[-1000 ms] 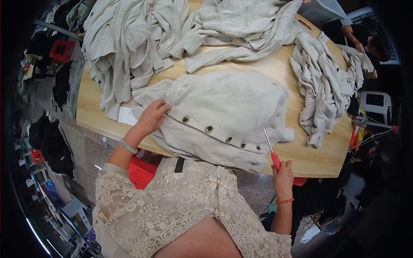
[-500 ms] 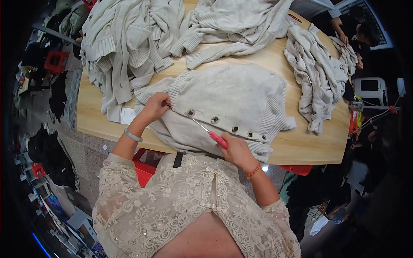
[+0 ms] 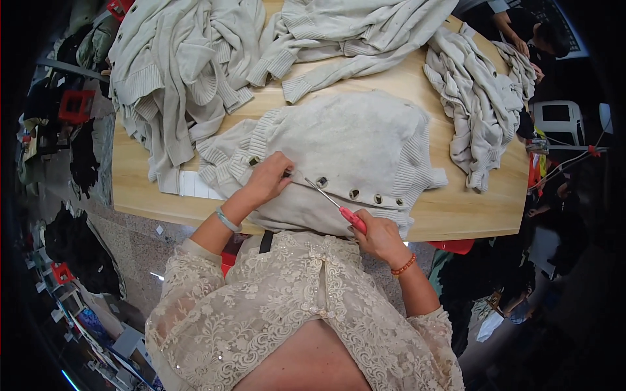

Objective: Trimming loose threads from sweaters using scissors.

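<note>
A pale grey knit cardigan [image 3: 358, 130] lies in front of me on the table, its ribbed front edge set with several dark buttons [image 3: 354, 194]. At a button near the left end of that edge, my left hand [image 3: 268, 177] is closed in a pinch on the cardigan. My right hand [image 3: 381, 238] is wrapped round the red handle of a slim tool with a long thin metal shaft [image 3: 323, 193]. The tip of the shaft points up and left, close to my left fingertips and the button edge. Its exact shape is too small to tell.
Piles of similar knit garments [image 3: 176, 78] lie at the far left, at the back [image 3: 365, 32] and at the right [image 3: 473, 104]. A white strip [image 3: 199, 185] is by the left sleeve on the wooden table [image 3: 156, 205]. Another person [image 3: 521, 36] is at the far right.
My left hand has moved right along the button edge, from the first button to the one beside it. The red-handled tool has shifted slightly right and down with my right hand.
</note>
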The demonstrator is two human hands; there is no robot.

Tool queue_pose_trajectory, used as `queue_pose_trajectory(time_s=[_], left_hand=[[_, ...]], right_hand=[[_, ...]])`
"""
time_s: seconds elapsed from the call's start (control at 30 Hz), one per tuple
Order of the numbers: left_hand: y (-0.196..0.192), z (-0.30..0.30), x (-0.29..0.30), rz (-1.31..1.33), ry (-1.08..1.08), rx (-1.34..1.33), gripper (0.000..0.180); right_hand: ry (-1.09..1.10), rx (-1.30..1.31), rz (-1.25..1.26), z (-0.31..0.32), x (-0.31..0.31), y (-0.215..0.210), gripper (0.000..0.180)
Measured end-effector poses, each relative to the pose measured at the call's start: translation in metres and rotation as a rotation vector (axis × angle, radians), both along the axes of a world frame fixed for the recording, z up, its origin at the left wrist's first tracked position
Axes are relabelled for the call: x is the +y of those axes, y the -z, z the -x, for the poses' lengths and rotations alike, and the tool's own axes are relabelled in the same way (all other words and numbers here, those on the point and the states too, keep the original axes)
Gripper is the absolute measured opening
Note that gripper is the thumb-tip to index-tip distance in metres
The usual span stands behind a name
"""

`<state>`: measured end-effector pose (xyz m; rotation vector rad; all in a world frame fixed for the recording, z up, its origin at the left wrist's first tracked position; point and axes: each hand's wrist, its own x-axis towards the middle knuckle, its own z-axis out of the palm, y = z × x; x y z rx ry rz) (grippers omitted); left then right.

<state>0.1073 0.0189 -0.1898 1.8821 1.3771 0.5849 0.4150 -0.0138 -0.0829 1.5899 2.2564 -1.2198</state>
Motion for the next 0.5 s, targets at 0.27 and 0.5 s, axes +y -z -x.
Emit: queue_pose_trajectory(time_s=[0.27, 0.5], left_hand=[[0.004, 0.016, 0.006, 0.248, 0.012, -0.157, 0.016], [-0.029, -0.042, 0.003, -0.157, 0.062, -0.108, 0.038]], right_hand=[[-0.071, 0.074, 0.067, 0.013, -0.004, 0.015, 0.021], [0.116, 0.18, 0.024, -0.026, -0.021, 0.007, 0.025]])
